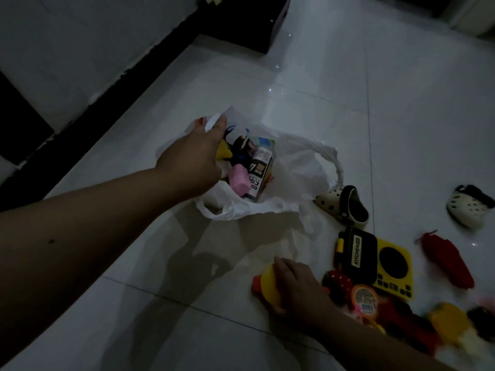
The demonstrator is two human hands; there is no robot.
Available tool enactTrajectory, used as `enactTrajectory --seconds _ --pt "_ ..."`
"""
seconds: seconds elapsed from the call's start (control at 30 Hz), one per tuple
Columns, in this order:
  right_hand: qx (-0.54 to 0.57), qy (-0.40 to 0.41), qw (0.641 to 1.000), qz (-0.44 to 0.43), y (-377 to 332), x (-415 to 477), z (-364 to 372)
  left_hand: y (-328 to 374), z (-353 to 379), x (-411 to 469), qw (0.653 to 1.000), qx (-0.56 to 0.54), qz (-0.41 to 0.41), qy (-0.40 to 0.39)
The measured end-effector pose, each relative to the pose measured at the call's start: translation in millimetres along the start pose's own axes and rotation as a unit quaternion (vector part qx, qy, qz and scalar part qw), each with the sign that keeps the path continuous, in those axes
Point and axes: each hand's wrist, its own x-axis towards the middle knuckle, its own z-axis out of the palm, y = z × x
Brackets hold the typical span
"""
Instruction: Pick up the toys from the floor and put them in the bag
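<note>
Toys piled near right on floor; right hand grip closed over yellow toy at pile's left edge. Farther, left hand pinches white bag rim, mouth open, toys inside. Two small clogs right of bag.

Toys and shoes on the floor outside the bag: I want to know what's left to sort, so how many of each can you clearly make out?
Toy stoves: 1
Toy strawberries: 1
Red soft toys: 1
Yellow toys under the right hand: 1
Shoes: 2
Total: 6
The blurred pile at lower right can't be counted.
</note>
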Motion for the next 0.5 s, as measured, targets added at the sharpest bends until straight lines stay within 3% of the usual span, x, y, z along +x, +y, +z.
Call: enactTrajectory --seconds 0.5 --pt "0.026 -0.095 0.992 0.079 -1.5 6.9 -8.2 -0.3 -1.0 0.0 1.000 0.000 -0.005 0.006"
